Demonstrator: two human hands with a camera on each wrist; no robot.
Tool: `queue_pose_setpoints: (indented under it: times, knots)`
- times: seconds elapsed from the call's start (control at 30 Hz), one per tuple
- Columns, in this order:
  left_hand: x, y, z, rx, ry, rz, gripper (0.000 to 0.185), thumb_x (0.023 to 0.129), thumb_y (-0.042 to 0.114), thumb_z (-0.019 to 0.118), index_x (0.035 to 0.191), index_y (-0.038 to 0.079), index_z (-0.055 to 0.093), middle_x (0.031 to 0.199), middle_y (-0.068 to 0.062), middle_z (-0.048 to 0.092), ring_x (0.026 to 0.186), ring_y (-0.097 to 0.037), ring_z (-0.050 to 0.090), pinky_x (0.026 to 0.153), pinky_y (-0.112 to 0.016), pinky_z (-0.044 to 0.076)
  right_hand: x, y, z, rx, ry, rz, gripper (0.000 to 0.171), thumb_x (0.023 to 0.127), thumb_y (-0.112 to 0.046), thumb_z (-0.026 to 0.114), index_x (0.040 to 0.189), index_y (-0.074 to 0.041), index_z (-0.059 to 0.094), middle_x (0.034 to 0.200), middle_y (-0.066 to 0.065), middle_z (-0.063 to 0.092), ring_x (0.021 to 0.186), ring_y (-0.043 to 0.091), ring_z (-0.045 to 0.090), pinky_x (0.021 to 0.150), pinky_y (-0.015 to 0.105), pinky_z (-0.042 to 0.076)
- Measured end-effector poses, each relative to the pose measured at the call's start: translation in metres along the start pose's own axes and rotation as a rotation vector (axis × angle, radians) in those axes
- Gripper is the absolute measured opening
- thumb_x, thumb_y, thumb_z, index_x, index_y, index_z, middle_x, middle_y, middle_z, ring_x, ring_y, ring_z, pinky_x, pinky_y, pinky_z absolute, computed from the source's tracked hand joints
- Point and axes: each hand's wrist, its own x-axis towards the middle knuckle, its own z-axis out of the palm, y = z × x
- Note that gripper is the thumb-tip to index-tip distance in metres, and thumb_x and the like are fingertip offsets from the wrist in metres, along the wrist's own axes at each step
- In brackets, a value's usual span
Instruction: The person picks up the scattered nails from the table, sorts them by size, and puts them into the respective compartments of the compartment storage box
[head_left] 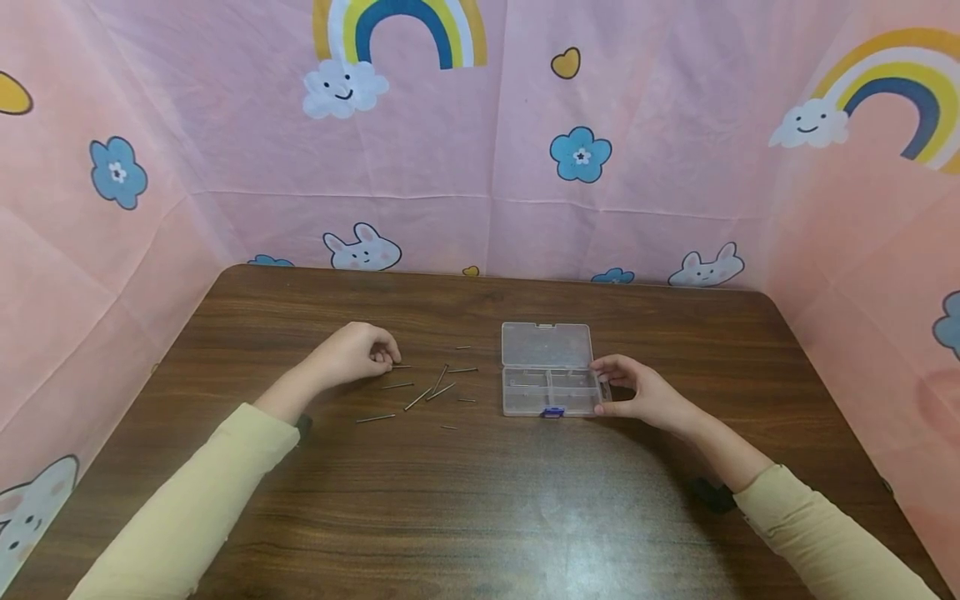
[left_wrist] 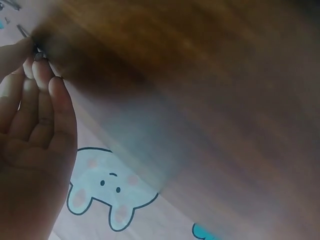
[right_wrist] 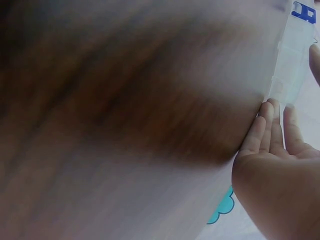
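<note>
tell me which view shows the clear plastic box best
The head view: the clear plastic box shows whole, lid open, with the right hand at its right edge. The right wrist view catches only a blurred edge with the blue latch. The left wrist view does not show it.

Head view evenly lit and sharp, soft overhead light, pale glare patch on the near table (head_left: 592, 533), faint shadows beneath the forearms, mild edge distortion, both wrist views heavily blurred, wood grain smeared, fingers out of focus.
</note>
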Motion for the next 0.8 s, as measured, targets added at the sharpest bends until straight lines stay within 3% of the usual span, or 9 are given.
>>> queue_pose_setpoints:
  times: [0.17,0.37,0.57,0.8]
  knots:
    - [0.001,0.001,0.002,0.009,-0.003,-0.004,0.012,0.092,-0.002,0.071,0.093,0.009,0.078,0.085,-0.001,0.072,0.077,-0.012,0.058,0.072,-0.027,0.051,-0.001,0.0,0.0,0.007,-0.004,0.0,0.061,0.089,-0.011,0.086,0.142,0.001,0.057,0.137,0.021,0.063,0.128,0.038,0.059,0.115,0.06,0.045]
    - [0.004,0.004,0.005,0.03,0.02,0.047,0.014,0.09,-0.002,0.07,0.09,0.009,0.077,0.083,0.001,0.07,0.075,-0.013,0.056,0.071,-0.027,0.047,-0.001,0.001,-0.001,-0.001,-0.006,-0.02,0.061,0.09,-0.012,0.085,0.141,0.002,0.057,0.136,0.022,0.064,0.127,0.038,0.059,0.114,0.057,0.047]
    - [0.011,0.015,0.009,0.0,0.031,0.069,0.014,0.09,-0.002,0.07,0.091,0.01,0.077,0.084,0.002,0.071,0.077,-0.012,0.057,0.073,-0.028,0.049,-0.001,0.0,0.0,-0.002,-0.003,-0.024,0.06,0.089,-0.012,0.086,0.141,0.002,0.057,0.135,0.021,0.064,0.125,0.036,0.06,0.114,0.054,0.049]
    - [0.021,0.032,0.016,-0.042,0.03,0.097,0.013,0.091,-0.002,0.071,0.093,0.009,0.077,0.086,0.0,0.072,0.08,-0.013,0.06,0.075,-0.029,0.052,-0.002,-0.002,0.001,0.011,-0.004,-0.026,0.06,0.09,-0.011,0.085,0.141,0.003,0.057,0.136,0.022,0.064,0.126,0.038,0.06,0.115,0.059,0.047]
